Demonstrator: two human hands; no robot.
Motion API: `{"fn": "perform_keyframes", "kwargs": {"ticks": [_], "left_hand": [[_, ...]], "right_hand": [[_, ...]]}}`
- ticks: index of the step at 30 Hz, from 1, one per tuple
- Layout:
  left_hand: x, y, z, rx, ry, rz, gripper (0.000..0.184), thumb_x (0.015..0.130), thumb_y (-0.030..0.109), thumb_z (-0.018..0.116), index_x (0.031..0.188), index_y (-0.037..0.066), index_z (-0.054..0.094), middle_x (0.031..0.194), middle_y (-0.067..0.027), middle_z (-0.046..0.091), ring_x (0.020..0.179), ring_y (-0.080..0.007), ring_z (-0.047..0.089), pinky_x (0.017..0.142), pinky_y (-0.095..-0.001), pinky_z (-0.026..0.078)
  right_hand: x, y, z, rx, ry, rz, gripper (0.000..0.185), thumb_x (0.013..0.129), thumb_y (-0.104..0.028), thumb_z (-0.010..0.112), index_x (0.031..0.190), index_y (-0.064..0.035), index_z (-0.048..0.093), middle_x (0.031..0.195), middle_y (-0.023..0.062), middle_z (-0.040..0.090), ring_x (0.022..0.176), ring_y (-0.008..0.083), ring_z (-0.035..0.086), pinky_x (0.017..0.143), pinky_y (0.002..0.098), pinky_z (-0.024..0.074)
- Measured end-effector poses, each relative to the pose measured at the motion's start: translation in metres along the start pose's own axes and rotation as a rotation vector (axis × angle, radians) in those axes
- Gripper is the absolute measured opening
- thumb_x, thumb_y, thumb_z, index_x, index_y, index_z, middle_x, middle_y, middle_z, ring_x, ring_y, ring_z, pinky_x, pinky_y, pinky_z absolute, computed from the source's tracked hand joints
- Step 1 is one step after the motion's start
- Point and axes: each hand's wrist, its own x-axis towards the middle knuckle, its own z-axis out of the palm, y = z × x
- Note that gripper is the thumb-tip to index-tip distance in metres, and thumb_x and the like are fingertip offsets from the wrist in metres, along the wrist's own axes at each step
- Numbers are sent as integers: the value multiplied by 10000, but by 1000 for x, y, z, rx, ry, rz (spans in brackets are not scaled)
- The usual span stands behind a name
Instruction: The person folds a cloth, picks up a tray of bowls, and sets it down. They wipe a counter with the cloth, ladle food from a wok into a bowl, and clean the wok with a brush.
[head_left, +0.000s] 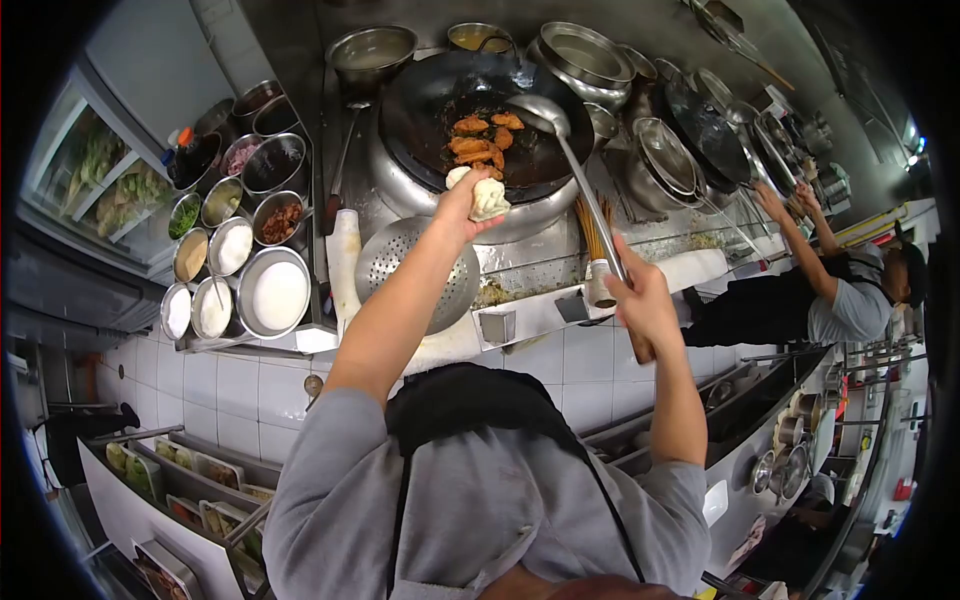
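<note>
Pale, whitish food pieces (488, 200) rest in my left hand (462, 208), which is at the front rim of the black wok (415, 110). Browned orange food pieces (474, 146) lie in dark sauce inside the wok. My right hand (645, 305) is wrapped round the wooden-ended handle of a long metal ladle (585, 185). The ladle's bowl is inside the wok, to the right of the browned pieces. Below my left forearm lies a round perforated strainer (455, 290), partly hidden by the arm.
Metal bowls of seasonings (280, 295) stand at the left. Metal pots (372, 62) line the back. A bamboo brush (597, 250) stands near the ladle handle. At the right, a co-worker (850, 300) reaches toward a second wok (700, 125).
</note>
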Motion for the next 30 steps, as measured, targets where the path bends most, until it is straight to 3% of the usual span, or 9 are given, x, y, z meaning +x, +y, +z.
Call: {"fn": "perform_keyframes", "kwargs": {"ticks": [2, 5, 9, 14, 16, 19, 24, 26, 30], "left_hand": [[16, 4, 4, -72, -44, -8, 248, 888, 290, 614, 1037, 92, 622, 898, -95, 678, 794, -267, 676, 679, -471, 592], [36, -5, 1, -116, -27, -42, 207, 904, 227, 578, 1040, 72, 602, 884, -113, 671, 788, -290, 674, 677, -499, 601], [-43, 14, 37, -150, 80, -24, 184, 921, 237, 565, 1018, 82, 589, 854, -111, 654, 724, -282, 653, 578, -446, 588], [-28, -12, 23, -190, 2, 31, 123, 892, 189, 546, 969, 96, 573, 875, -99, 644, 766, -261, 646, 633, -439, 590], [-15, -45, 8, -206, -6, 135, 100, 879, 176, 538, 953, 114, 565, 869, -98, 640, 782, -261, 648, 649, -444, 589], [-82, -60, 7, -104, 95, 5, 116, 879, 188, 537, 975, 128, 560, 884, -81, 636, 784, -259, 641, 625, -463, 573], [-67, -14, 29, -220, 43, 70, 130, 854, 177, 573, 949, 89, 575, 851, -97, 634, 735, -254, 642, 565, -438, 572], [-38, -8, 29, -202, 79, 64, 135, 851, 183, 583, 945, 85, 580, 856, -98, 637, 733, -254, 641, 582, -444, 570], [6, -4, 17, -173, 70, 72, 147, 840, 186, 602, 941, 80, 587, 864, -101, 641, 738, -259, 640, 611, -447, 573]], "right_hand": [[-24, -15, -10, 233, -123, 133, 609, 887, -84, 656, 1455, -46, 438, 662, 55, 565, 488, 102, 515, 425, 281, 423], [-35, -30, -17, 292, -230, 162, 595, 908, -68, 644, 1465, -82, 436, 676, 0, 564, 456, 68, 483, 383, 231, 399], [-44, -63, -59, 269, -378, 259, 585, 911, -61, 632, 1463, -89, 440, 657, 19, 576, 451, 81, 514, 384, 234, 409], [19, -61, -30, -143, -264, -62, 603, 848, -50, 626, 1433, -51, 478, 650, 34, 578, 447, 103, 507, 416, 276, 418], [43, -38, 0, -227, -101, -187, 583, 836, -83, 641, 1398, -24, 501, 745, 97, 617, 570, 173, 557, 541, 311, 447], [46, -43, 3, -233, 7, -195, 552, 818, -115, 663, 1343, 4, 541, 912, 213, 684, 793, 293, 666, 756, 356, 503], [-15, -64, -20, 11, -78, 66, 546, 833, -84, 675, 1354, 5, 536, 865, 174, 682, 730, 172, 613, 704, 319, 488], [-11, -43, -3, 99, 52, -112, 545, 839, -77, 671, 1359, 6, 532, 806, 140, 658, 678, 147, 592, 655, 308, 479], [-12, -25, 9, 225, 123, -90, 561, 859, -47, 653, 1399, -11, 505, 661, 47, 590, 524, 85, 519, 500, 268, 435]]}}
